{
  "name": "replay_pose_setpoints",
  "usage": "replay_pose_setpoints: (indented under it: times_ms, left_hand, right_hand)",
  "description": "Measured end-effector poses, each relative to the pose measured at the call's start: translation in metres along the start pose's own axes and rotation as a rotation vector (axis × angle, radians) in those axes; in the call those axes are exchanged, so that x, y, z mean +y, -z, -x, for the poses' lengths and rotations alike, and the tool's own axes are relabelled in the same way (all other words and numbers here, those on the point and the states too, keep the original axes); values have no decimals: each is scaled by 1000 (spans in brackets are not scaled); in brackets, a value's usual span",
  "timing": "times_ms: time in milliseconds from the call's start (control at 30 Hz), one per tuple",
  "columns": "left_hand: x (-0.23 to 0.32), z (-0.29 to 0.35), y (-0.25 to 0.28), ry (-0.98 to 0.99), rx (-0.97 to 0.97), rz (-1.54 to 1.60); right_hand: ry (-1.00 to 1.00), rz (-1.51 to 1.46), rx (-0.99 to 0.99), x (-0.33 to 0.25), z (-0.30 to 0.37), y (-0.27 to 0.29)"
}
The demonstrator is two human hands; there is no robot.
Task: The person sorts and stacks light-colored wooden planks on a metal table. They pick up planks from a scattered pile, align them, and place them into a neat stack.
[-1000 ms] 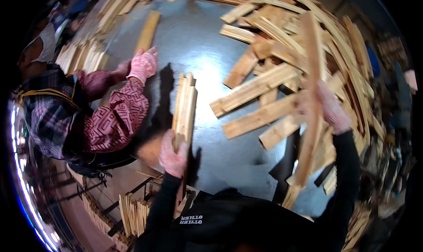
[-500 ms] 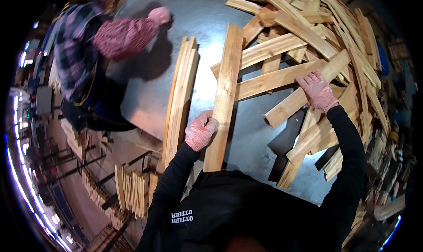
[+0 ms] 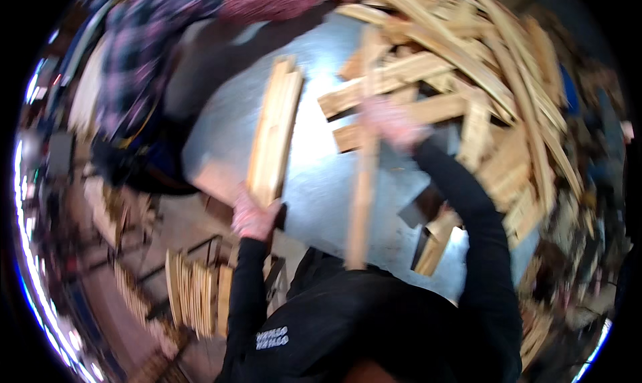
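My left hand (image 3: 255,217), in a pale red-and-white glove, grips the near end of a small stack of wooden boards (image 3: 275,129), thumb and fingers spread across it. The boards lie lengthwise, side by side, on the grey metal table (image 3: 314,202). Smeared by motion, my gloved right hand (image 3: 396,123) is closed on the upper part of a long wooden board (image 3: 362,202). This board shows as a narrow strip, its near end close to my body. Right of it lies a heap of loose boards (image 3: 461,55).
A co-worker in a plaid garment (image 3: 137,68) stands at the far left, one pink sleeve (image 3: 267,0) reaching across the far table edge. Below the table's left side stands a row of upright boards (image 3: 194,293). One short board (image 3: 438,246) lies near the table's front right.
My left hand has left the single board and moved left to the stack. My right hand has moved left from the heap onto that board, which now looks narrower. The co-worker's arm reaches farther right.
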State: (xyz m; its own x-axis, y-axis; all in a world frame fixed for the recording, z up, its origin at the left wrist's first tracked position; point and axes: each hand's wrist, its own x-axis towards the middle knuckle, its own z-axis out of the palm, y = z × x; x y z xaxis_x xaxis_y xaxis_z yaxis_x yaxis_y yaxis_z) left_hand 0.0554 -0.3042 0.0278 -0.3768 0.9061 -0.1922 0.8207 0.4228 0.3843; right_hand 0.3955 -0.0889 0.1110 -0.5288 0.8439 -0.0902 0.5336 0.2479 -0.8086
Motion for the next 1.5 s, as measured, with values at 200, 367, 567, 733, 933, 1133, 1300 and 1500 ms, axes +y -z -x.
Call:
replay_pose_setpoints:
  times_ms: [200,367,567,733,933,1133,1300,1500]
  left_hand:
    - [5,18,0,-108,-20,-204]
    - [-28,22,-11,-250,35,-363]
    - [75,36,0,-659,69,78]
    - [186,58,-85,-658,-799,736]
    - [222,75,-83,-322,-955,933]
    - [164,64,-83,-308,-695,654]
    - [104,60,-37,-213,-331,224]
    - [17,41,-20,-531,427,-430]
  right_hand:
    - [-380,-246,-302,-54,-31,-183]
    - [-261,687,900,37,82,-69]
    - [-1141,418,693,112,181,19]
    - [-95,-96,910,88,143,-1]
    - [-852,652,1239,90,217,26]
    - [-991,289,1025,101,275,-7]
    - [-646,-699,662,76,373,-32]
    - [-132,-1797,333,4,335,-51]
